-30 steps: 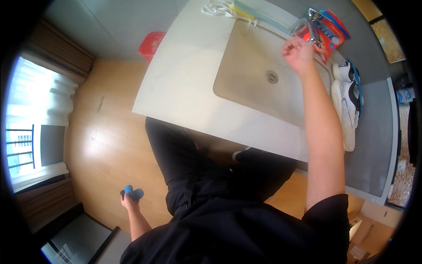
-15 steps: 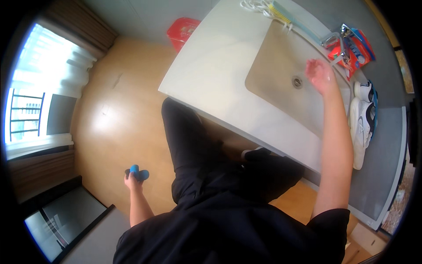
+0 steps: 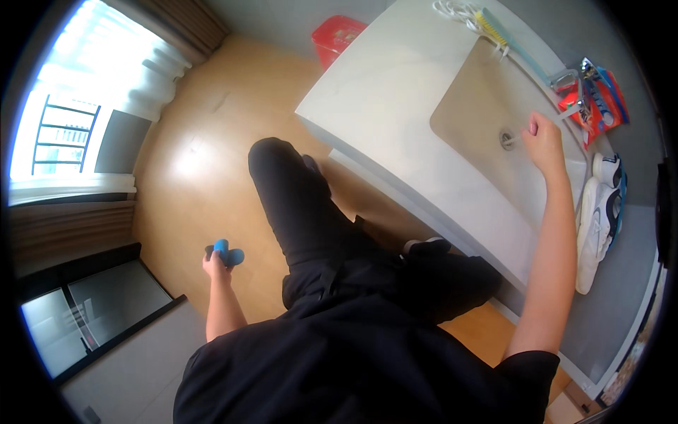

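My left hand [image 3: 217, 267], held low over the wooden floor at the left, is closed around a blue and dark grey object with rounded lobes [image 3: 232, 254]; its exact kind cannot be made out. Over the sink basin [image 3: 470, 106] at the right, my right hand [image 3: 545, 145] has its fingers curled in, and nothing shows in them. It is close to the metal drain [image 3: 507, 139] and below the chrome tap [image 3: 580, 99]. A pale streak by the drain looks like water.
Behind the tap lies a red and blue packet [image 3: 607, 106]. White shoes [image 3: 595, 219] stand along the sink's right side. A brush with yellow bristles [image 3: 491, 27] and a white cord [image 3: 458, 13] lie at the far rim. Beyond the white counter [image 3: 374, 92] is a red bin [image 3: 335, 41].
My right hand has gone from open fingers to curled ones over the basin. The left hand keeps hold of the blue object. One leg has stepped forward, and the view has shifted.
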Motion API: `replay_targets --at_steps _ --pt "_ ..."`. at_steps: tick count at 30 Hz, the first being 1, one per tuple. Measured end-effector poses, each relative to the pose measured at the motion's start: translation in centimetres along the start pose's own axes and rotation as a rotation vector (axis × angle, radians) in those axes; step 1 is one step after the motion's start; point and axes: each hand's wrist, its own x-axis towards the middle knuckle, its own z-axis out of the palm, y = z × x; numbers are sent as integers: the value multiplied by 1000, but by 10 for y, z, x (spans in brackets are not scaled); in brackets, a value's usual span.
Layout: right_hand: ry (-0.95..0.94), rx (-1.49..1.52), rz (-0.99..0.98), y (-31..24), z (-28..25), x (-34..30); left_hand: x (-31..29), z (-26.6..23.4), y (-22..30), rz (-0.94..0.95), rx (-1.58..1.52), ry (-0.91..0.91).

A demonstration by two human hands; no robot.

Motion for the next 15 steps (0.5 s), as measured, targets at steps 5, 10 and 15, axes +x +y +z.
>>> replay_targets --at_steps 5,10,15 --pt "-87 -230 -305 86 66 -10 2 2 -16 -30 -11 -32" --pt "-80 -166 -208 12 15 -15 -11 -7 -26 -98 49 17" --pt "134 102 -506 -121 -2 -37 5 -19 -36 -132 79 95"
